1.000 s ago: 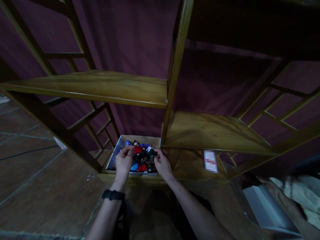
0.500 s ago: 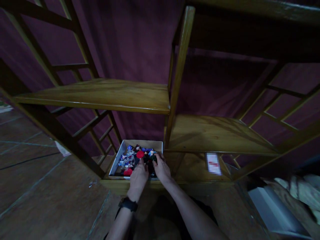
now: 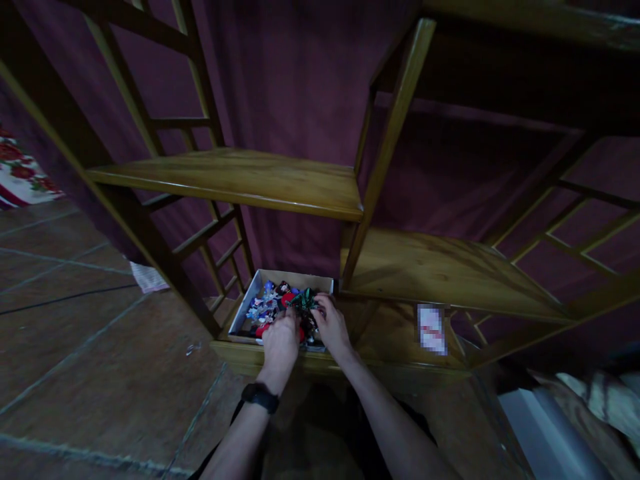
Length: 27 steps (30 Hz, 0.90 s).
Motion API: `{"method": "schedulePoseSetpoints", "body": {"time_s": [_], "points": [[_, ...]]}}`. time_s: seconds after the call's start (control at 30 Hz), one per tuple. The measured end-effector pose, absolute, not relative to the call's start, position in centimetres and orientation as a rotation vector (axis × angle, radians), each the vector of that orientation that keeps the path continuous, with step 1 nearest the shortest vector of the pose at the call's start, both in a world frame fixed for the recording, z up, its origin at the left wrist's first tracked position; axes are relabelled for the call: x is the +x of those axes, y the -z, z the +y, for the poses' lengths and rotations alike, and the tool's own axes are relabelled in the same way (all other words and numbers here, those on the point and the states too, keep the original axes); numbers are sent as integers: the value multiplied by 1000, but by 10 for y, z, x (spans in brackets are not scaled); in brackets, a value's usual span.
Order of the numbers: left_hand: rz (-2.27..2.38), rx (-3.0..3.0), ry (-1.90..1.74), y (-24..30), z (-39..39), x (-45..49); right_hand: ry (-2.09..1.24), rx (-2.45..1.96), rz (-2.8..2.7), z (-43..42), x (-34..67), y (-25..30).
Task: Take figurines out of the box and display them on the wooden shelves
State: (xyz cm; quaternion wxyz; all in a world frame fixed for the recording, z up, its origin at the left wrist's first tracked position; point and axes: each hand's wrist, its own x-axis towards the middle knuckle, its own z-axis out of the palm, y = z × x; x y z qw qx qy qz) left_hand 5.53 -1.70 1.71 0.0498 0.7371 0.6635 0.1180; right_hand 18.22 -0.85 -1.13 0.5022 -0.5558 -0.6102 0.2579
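Observation:
A shallow white box full of several small colourful trinkets sits on the lowest board of a wooden shelf unit. My left hand, with a black watch on its wrist, reaches into the box's right part with its fingers curled. My right hand is beside it, fingers closed. Between the two hands a small dark green trinket is held just above the pile. Red and blue pieces show to the left of my hands.
The shelf boards at mid height are bare, with a dark red cloth behind them. A white label hangs on the lower frame. A tiled floor lies to the left, and a white object at the bottom right.
My left hand moved from the box's left side to its right side, next to my right hand. The green trinket has come up between the hands. The view shifted left.

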Motion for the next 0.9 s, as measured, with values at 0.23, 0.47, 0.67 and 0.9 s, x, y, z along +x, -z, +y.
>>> {"method": "schedulePoseSetpoints", "body": {"time_s": [0.23, 0.47, 0.67, 0.9], "points": [[2055, 2547, -400, -27, -23, 54, -1134, -1229, -1137, -7, 183, 27], [1936, 2699, -480, -31, -28, 64, -1353, -1019, -885, -15, 179, 23], [1798, 2590, -487, -36, -32, 66, -1348, -1008, -812, -15, 180, 22], [1718, 2476, -524, -37, -37, 69, -1321, -1060, -704, -14, 181, 30]]}}
